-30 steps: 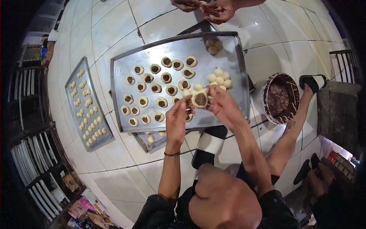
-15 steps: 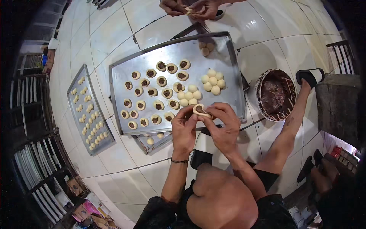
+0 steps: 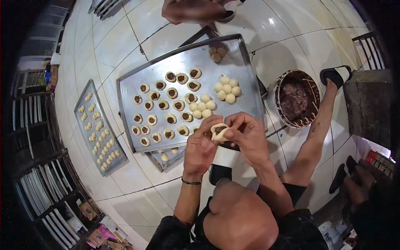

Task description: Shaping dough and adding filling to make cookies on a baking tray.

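Note:
A flattened piece of dough (image 3: pixel 218 132) with dark brown filling in its middle is held between both hands above the near edge of a large metal tray (image 3: pixel 137 75). My left hand (image 3: pixel 201 148) grips its left side with thumb and fingers. On the right, my right hand (image 3: pixel 250 139) pinches the dough's rim, folding it over the filling. Several dough rounds topped with filling (image 3: pixel 172 93) lie in rows on the tray. Plain dough balls (image 3: pixel 227 89) sit clustered to their right, with darker-looking shaded balls (image 3: pixel 216 54) in the far corner.
A bowl of brown filling (image 3: pixel 296 98) stands on the tiled floor, right of the tray. Another tray with small dough pieces (image 3: pixel 102 139) lies at left. A co-worker's hands (image 3: pixel 196 10) are at the far edge. My sandalled foot (image 3: pixel 335 77) is beyond the bowl.
The dough's edge has been drawn up further around the filling, and its opening is narrower. The view has shifted slightly. The co-worker's hands have come together, covering what they held.

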`<state>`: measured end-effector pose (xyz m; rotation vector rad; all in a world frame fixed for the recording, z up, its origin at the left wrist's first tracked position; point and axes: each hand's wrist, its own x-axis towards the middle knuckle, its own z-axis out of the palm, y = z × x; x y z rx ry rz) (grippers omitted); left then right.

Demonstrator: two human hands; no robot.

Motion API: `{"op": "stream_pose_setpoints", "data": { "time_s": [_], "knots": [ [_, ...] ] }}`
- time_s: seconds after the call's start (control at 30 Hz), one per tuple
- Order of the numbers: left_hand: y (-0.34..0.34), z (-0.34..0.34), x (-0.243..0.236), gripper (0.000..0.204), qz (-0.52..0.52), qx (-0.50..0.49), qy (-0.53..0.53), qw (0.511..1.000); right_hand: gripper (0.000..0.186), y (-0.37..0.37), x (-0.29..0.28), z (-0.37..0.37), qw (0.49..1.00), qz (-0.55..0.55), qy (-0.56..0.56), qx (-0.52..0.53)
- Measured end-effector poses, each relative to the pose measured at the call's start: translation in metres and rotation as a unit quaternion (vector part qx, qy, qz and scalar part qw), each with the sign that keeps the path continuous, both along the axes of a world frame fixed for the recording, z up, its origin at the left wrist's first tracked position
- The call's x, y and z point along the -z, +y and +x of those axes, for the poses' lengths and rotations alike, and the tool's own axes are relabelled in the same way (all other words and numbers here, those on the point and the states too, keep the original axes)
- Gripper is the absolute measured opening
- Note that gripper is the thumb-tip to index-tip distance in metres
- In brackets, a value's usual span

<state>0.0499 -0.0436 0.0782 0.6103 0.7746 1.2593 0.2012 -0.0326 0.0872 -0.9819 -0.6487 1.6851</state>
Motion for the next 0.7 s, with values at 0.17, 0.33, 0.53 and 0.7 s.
{"op": "stream_pose_setpoints", "data": {
  "time_s": [0.17,0.33,0.53,0.7],
  "knots": [
    [-0.006,0.003,0.014,0.026,-0.051,-0.035,-0.099,0.993,0.022,-0.008,0.001,-0.012,0.995,0.046,-0.091,0.006],
    [-0.004,-0.001,0.011,0.024,-0.168,-0.030,-0.212,0.962,0.020,-0.016,-0.014,-0.019,0.949,0.171,-0.264,0.027],
    [-0.005,0.000,0.005,0.029,-0.057,0.016,0.056,0.997,0.021,-0.015,-0.014,-0.007,0.917,0.254,-0.305,0.036],
    [-0.011,0.004,-0.004,0.035,0.118,0.027,0.134,0.984,0.018,-0.013,-0.011,0.003,0.996,0.077,-0.044,-0.002]
  ]
}}
